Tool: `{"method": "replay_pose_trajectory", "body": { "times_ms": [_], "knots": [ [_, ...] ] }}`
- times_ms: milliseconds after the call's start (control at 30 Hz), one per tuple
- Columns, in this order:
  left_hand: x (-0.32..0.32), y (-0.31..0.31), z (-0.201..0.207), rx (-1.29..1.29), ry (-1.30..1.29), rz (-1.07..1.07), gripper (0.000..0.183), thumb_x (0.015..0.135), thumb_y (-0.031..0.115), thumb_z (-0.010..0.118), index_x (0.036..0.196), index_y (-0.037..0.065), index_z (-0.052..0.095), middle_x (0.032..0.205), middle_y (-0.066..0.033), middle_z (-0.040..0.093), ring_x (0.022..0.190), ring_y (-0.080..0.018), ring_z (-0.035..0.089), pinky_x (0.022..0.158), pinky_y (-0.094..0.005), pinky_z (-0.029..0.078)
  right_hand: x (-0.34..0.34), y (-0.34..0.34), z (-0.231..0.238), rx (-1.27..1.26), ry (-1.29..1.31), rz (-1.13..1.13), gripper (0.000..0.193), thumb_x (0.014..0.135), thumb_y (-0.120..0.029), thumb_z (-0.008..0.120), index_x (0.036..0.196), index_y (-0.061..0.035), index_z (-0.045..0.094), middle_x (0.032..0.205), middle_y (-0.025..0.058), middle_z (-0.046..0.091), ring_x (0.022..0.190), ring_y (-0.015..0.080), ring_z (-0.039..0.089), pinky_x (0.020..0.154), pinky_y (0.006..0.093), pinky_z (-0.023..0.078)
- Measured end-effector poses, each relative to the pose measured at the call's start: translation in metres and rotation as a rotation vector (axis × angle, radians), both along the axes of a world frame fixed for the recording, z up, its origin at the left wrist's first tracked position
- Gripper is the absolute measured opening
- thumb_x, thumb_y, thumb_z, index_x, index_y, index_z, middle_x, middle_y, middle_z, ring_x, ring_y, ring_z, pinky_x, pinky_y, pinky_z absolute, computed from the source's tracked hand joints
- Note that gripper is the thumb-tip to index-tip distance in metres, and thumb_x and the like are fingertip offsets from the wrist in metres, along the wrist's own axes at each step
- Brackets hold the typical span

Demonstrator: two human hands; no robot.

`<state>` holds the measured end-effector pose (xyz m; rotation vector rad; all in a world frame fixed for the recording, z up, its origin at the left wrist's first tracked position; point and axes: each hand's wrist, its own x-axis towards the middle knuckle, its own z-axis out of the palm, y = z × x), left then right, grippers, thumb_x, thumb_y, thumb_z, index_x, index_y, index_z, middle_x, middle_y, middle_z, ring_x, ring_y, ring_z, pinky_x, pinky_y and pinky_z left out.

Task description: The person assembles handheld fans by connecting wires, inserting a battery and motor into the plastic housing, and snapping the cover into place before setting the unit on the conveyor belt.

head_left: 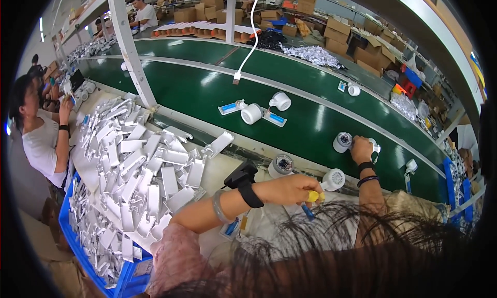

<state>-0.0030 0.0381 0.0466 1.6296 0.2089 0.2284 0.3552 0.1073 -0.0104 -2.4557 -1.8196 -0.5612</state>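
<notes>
My left hand [297, 189], with a black strap on its wrist, is closed at the near edge of the belt. Its fingers seem to pinch the neck of a white handheld device with a round perforated head [335, 179]. Something yellow [313, 196] shows at the fingertips, and a blue piece [308, 211] hangs below them. Further right, my right hand [362, 150] reaches onto the green belt, fingers closed around a white part [375, 147], mostly hidden. Just left of it stands a white round housing [342, 141] with its inside showing. A similar housing [281, 165] stands near my left hand.
White plastic shells [150, 163] heap on the table at left, spilling toward a blue bin [77, 236]. The green conveyor [191, 80] carries several white devices with blue cells [252, 113]. A white cable [252, 44] hangs above it. A metal post [129, 44] rises at left; another person [41, 137] works beyond the heap.
</notes>
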Motion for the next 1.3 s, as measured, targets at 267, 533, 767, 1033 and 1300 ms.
{"method": "replay_pose_trajectory", "body": {
  "times_ms": [267,533,767,1033,1300],
  "knots": [
    [0.001,0.0,-0.009,-0.059,-0.004,0.067,0.024,0.093,0.013,0.048,0.111,0.002,0.059,0.097,-0.0023,0.064,0.078,-0.0066,0.058,0.064,-0.0226,0.046,-0.022,-0.04,0.058,0.088,1.519,0.137,0.016,0.087,-0.008,0.063,0.096,0.0052,0.063,0.083,0.0102,0.067,0.071,0.0204,0.07,0.059,0.0282,0.058],
    [0.014,0.0,-0.028,0.076,-0.207,0.362,0.047,0.089,0.015,0.062,0.131,0.004,0.044,0.122,-0.0093,0.055,0.109,-0.0172,0.054,0.088,-0.0306,0.046,-0.08,-0.11,0.098,0.363,1.93,0.443,0.021,0.094,-0.014,0.059,0.109,-0.0001,0.055,0.089,0.0088,0.063,0.077,0.0186,0.069,0.057,0.0249,0.059],
    [0.019,-0.011,-0.025,0.366,-0.364,0.627,0.068,0.081,0.017,0.074,0.138,0.006,0.037,0.131,-0.009,0.05,0.119,-0.0188,0.049,0.097,-0.0343,0.043,-0.161,-0.133,0.072,0.496,2.292,0.46,0.024,0.095,-0.011,0.057,0.117,-0.0006,0.058,0.101,0.0123,0.064,0.086,0.0203,0.067,0.077,0.0307,0.059],
    [0.019,-0.005,-0.026,-0.2,-0.426,0.516,0.046,0.086,0.013,0.068,0.125,0.005,0.045,0.116,-0.0038,0.058,0.107,-0.0116,0.055,0.091,-0.0297,0.046,-0.18,-0.143,0.066,0.337,2.222,0.572,0.031,0.096,-0.01,0.054,0.124,0.0033,0.055,0.112,0.0153,0.063,0.1,0.0257,0.066,0.09,0.0352,0.054],
    [-0.003,0.004,0.008,-0.392,-0.248,0.63,0.038,0.089,0.022,0.059,0.118,0.003,0.043,0.083,-0.0059,0.055,0.059,-0.0128,0.053,0.048,-0.0282,0.046,-0.174,-0.141,0.053,0.101,1.84,0.536,0.026,0.09,-0.005,0.062,0.115,0.0024,0.062,0.103,0.0139,0.067,0.086,0.0208,0.067,0.082,0.0304,0.054]
  ]
}}
